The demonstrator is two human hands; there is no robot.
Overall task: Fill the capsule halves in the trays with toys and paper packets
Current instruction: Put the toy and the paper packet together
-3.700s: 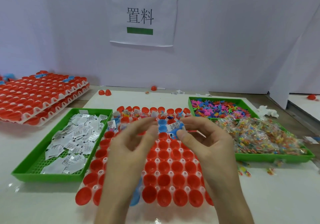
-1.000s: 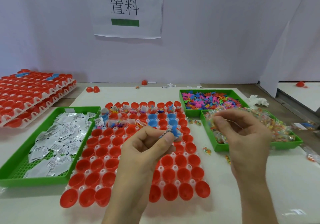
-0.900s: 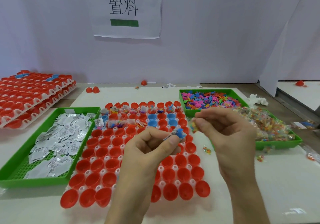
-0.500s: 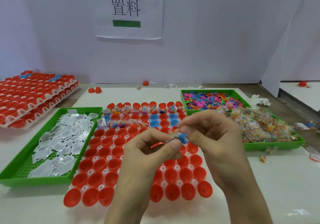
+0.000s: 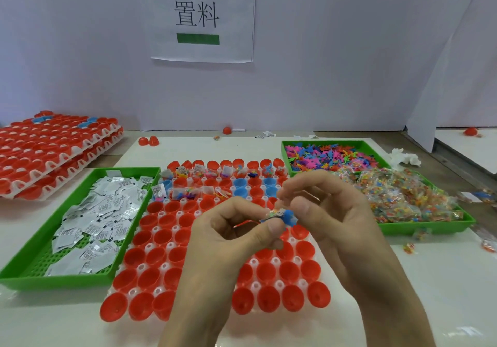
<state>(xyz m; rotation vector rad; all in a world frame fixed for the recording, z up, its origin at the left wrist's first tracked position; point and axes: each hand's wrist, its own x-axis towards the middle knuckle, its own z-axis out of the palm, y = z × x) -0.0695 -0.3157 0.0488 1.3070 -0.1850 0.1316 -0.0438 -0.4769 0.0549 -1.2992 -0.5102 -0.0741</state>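
A clear tray (image 5: 275, 260) of red capsule halves lies on the table in front of me; its two far rows hold toys and paper packets, and a few halves there are blue. Above the tray's middle my left hand (image 5: 228, 239) pinches a small bundle (image 5: 282, 216): a blue toy, a paper packet and a bit of coloured toy bag. My right hand (image 5: 330, 220) meets it from the right, thumb and fingers curled on the same bundle.
A green tray of white paper packets (image 5: 88, 223) lies left of the capsule tray. To the right, green trays hold coloured toy figures (image 5: 330, 155) and bagged toys (image 5: 408, 198). Stacked capsule trays (image 5: 53, 145) sit far left. Loose red halves (image 5: 149, 141) lie by the wall.
My right hand came back from the bagged-toy tray with a small bag and joined my left hand at the bundle over the capsule tray. The left hand stayed in place.
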